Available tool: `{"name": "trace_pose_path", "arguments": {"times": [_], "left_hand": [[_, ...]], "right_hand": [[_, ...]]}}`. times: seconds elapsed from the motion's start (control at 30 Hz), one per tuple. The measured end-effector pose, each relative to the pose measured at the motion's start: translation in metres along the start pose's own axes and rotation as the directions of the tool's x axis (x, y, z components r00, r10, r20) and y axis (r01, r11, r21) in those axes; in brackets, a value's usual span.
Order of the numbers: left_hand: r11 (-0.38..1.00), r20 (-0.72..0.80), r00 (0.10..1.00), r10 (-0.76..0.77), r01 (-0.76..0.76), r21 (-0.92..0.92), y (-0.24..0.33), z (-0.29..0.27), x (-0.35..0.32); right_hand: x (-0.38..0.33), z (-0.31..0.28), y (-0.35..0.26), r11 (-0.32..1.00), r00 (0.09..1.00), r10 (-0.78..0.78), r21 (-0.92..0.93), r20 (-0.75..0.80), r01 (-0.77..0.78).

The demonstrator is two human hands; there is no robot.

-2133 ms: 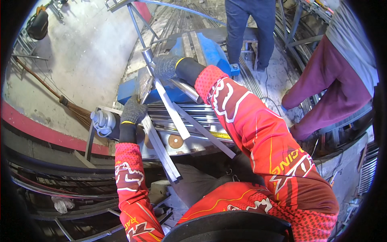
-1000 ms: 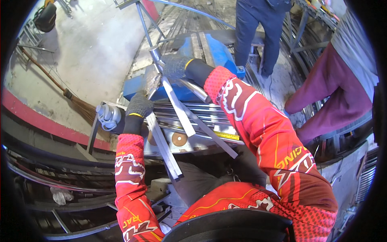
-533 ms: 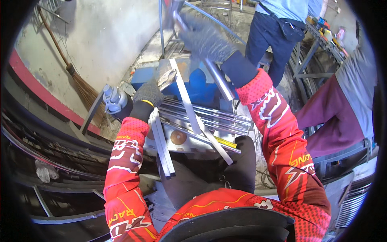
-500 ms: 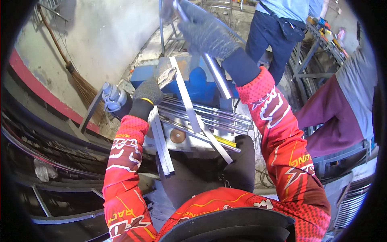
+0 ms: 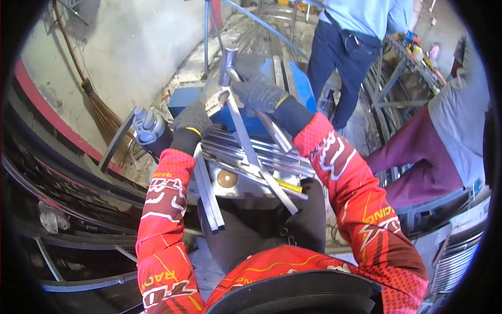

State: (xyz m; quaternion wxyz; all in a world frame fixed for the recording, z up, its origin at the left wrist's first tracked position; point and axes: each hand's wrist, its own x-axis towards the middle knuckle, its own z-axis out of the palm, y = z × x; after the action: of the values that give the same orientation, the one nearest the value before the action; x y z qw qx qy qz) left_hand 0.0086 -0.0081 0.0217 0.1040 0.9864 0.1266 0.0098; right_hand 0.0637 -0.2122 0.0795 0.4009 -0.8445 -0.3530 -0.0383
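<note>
Head view. Left hand (image 5: 193,119), grey knit glove, fingers curled around locking pliers (image 5: 215,104), handles mostly hidden in the glove, metal jaws poking out toward the far side. Square bars (image 5: 209,191) run out below the left wrist, side by side, lower ends past the near edge of the table (image 5: 243,189); cannot tell if the left fingers grip them too.

Right hand (image 5: 257,93), same type of glove, fingers closed around the tubular handle of a hammer (image 5: 228,65). Cylindrical head upright just above the plier jaws, shiny handle end sticking out below the right hand. Contact between head and what is under it: cannot tell.

Flat strip (image 5: 242,129), pale metal, slants from beside the plier jaws down toward the near edge. Second strip (image 5: 280,191) shows from its lower end on, tip overhanging the near edge. Shiny rods (image 5: 294,158) in a bundle across the table, under the strips. Brown disc (image 5: 222,181) near the near edge; yellow strip (image 5: 289,186) near the right corner. Blue fixture (image 5: 302,86) at the far side, partly behind the hands. Grey rounded object (image 5: 148,125) off the left edge.
</note>
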Motion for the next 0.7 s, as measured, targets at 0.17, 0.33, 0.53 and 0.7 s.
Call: {"name": "trace_pose_path", "arguments": {"times": [0.17,0.33,0.53,0.7], "left_hand": [[0.998,0.034,0.999,-0.021,0.023,-0.057,0.016,0.004,-0.003],[0.998,0.066,0.998,0.014,-0.010,-0.064,0.013,0.007,-0.006],[0.643,-0.014,0.988,0.154,-0.110,-0.758,-0.006,0.053,-0.031],[-0.006,0.112,0.994,0.004,0.112,-0.994,0.062,0.079,-0.086]], "right_hand": [[0.012,-0.006,0.028,0.922,0.961,0.269,0.271,0.065,-0.276],[0.019,-0.003,0.045,0.992,0.969,0.118,0.020,0.217,-0.126],[0.010,-0.004,0.008,0.876,0.897,0.347,0.247,0.273,-0.414],[0.016,0.001,0.032,0.923,0.923,0.235,0.229,0.304,-0.311]]}}
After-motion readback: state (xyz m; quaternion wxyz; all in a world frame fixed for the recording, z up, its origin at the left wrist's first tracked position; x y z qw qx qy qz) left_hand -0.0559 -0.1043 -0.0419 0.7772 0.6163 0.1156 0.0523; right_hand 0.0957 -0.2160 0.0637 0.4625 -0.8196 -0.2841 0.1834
